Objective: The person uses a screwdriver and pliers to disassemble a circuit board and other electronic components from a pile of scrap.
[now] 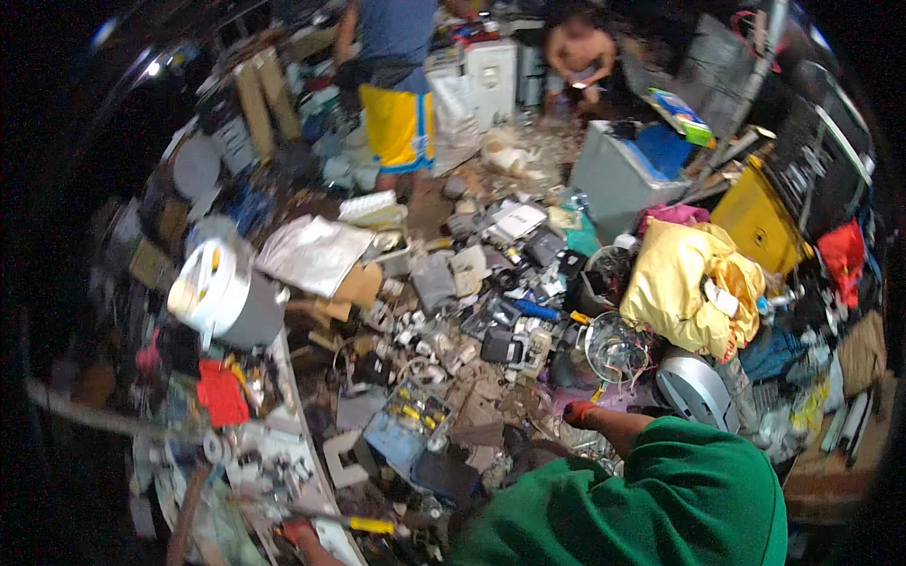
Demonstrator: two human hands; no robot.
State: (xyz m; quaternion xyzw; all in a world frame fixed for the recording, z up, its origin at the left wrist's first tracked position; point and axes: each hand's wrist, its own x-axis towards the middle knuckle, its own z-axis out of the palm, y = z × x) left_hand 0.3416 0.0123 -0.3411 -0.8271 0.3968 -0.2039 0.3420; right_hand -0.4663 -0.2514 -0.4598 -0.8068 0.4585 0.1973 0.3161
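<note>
Nearer than the blue tray (389, 441) and a little to its left, the left hand (300, 534) reaches up from the lower edge beside a tool with a yellow handle (371, 524) and a dark shaft. Hand and shaft overlap in view, and I cannot tell whether the fingers close on the tool or only rest by it. Right of the tray, a broad green sleeve (661, 491) fills the foreground, and from it a forearm extends to the right hand (580, 413), reddish at the fingers. A thin yellow piece (599, 391) shows just beyond that hand (too small to name), and whether the hand grips it is unclear.

Farther right of the tray sits a grey oval appliance (696, 391), with a clear round container (613, 349) near it. Left of the tray lies a red piece (222, 391); beyond that, a tilted white-and-grey appliance (226, 292). Past the tray, to its right, a blue cylinder (536, 309) lies among mixed scrap, and farther right is a bulky yellow bag (675, 283). Beyond the tray, to its left, spreads a pale sheet (316, 255).

Far behind the tray, a person in yellow-and-blue shorts (396, 123) stands, with a white cabinet (491, 85) to the right and a seated person (578, 61) farther right still.
</note>
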